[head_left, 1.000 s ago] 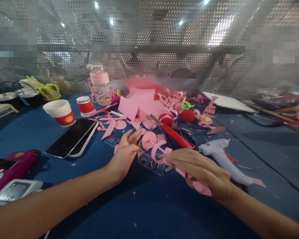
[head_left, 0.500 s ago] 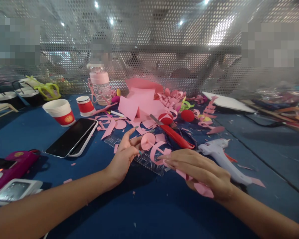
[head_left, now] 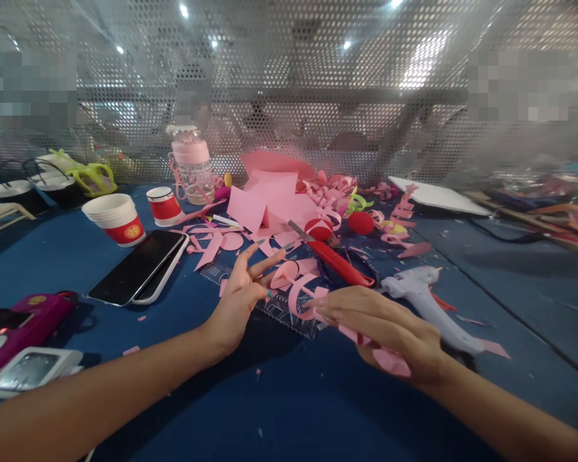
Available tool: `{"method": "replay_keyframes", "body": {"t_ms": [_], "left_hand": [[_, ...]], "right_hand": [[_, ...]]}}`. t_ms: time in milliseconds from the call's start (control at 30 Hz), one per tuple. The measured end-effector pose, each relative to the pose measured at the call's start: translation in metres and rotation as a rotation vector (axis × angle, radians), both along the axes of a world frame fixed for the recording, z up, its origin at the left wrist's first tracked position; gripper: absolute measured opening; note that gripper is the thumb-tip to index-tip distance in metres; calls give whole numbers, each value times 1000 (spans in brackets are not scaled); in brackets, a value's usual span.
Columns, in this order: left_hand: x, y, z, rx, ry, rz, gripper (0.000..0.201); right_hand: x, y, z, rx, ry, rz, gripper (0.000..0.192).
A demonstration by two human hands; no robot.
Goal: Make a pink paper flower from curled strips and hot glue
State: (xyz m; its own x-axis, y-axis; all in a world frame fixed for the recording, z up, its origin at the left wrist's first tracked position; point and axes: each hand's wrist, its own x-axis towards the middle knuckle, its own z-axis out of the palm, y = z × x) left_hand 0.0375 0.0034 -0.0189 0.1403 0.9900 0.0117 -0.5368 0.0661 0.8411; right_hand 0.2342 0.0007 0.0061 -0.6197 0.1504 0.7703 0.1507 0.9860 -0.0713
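Note:
My right hand (head_left: 390, 327) is closed around a pink paper piece. A curled pink strip (head_left: 295, 298) sticks out ahead of its fingertips, and a rounded pink end (head_left: 392, 361) shows below the palm. Beside the curl is a tilted pink paper disc (head_left: 284, 274), seemingly joined to it by a thin strip. My left hand (head_left: 241, 292) has its fingers spread, close to the disc's left edge; whether a rear finger touches the disc I cannot tell. Beneath both lies a clear stencil ruler (head_left: 289, 317). A red-handled cutter (head_left: 340, 262) rests just behind.
A white glue gun (head_left: 428, 301) lies right of my right hand. Pink paper sheets (head_left: 279, 192) and scraps are heaped behind. Leftward are a phone (head_left: 137, 266), paper cups (head_left: 113, 218), a pink-topped bottle (head_left: 191, 160) and a magenta device (head_left: 26, 327). A perforated metal screen (head_left: 270, 83) stands behind.
My left hand's fingers have spread farther apart, and the disc has tilted slightly. My right hand keeps its grip on the pink paper, almost unmoved. The view has shifted a little.

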Motion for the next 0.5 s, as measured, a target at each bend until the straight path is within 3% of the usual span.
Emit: {"method": "replay_keyframes", "body": {"t_ms": [200, 500], "left_hand": [[2, 0, 2, -76, -18, 37, 74], [3, 0, 6, -101, -12, -36, 68]], "right_hand": [[-1, -2, 0, 8, -6, -6, 27], [-1, 0, 0, 31, -7, 6, 24]]}}
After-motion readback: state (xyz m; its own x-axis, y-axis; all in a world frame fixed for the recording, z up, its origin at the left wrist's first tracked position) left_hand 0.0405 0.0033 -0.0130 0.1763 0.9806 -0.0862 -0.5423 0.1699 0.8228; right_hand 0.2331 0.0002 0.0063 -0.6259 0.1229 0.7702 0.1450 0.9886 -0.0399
